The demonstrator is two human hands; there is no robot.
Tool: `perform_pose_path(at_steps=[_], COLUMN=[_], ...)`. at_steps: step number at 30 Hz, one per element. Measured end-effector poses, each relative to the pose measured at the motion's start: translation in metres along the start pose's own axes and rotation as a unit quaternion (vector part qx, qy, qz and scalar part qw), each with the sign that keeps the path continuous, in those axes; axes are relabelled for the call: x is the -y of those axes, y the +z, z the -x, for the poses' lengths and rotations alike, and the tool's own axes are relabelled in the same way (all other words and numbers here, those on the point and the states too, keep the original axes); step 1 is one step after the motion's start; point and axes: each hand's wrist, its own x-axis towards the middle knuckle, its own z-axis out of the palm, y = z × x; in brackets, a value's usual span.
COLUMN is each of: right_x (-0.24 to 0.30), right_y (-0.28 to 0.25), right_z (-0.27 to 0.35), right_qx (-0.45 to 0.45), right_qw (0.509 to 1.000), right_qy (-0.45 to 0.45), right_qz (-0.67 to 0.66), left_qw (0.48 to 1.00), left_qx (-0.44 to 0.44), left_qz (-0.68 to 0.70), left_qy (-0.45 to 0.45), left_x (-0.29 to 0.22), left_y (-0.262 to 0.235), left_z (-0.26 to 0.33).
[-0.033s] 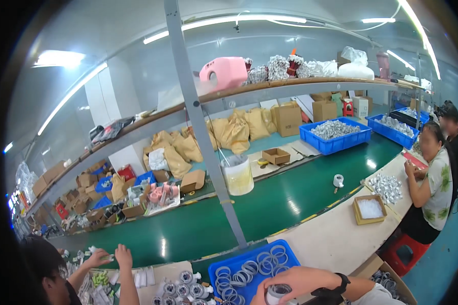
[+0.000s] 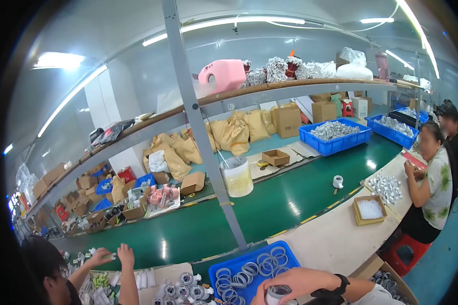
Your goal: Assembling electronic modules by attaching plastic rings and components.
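Observation:
At the lower edge, my right hand, with a black watch at its wrist, curves over a round white part with a grey ring at its top. My left hand closes on the same part from the left; most of it lies beyond the lower edge. Just past my hands stands a blue tray holding several loose grey rings. To the left of the tray, several white round housings with dark centres are grouped on the worktop.
A green conveyor belt runs beyond the worktop, with one white part on it. A metal post rises ahead. A carton of white pieces stands at right. Co-workers sit left and right; a box of grey rings is beside my right arm.

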Motion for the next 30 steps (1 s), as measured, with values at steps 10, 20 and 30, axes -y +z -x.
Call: perform_pose_path(at_steps=[10, 20, 30], right_x=[-0.004, -0.005, 0.009], right_y=[0.014, -0.001, -0.037], right_z=[0.011, 0.018, 0.088], right_qx=[-0.043, -0.340, -0.371], right_qw=[0.999, 0.878, 0.767], right_qy=[0.003, -0.018, -0.236], right_qz=[-0.023, -0.336, -0.467], left_qw=[0.999, 0.997, 0.991], left_qx=[0.021, -0.035, 0.013], left_qz=[-0.025, 0.007, 0.087], left_qy=[0.005, -0.065, -0.102], left_x=[-0.005, -0.020, -0.012], left_y=[-0.004, -0.017, -0.003], left_z=[0.007, 0.009, 0.025])
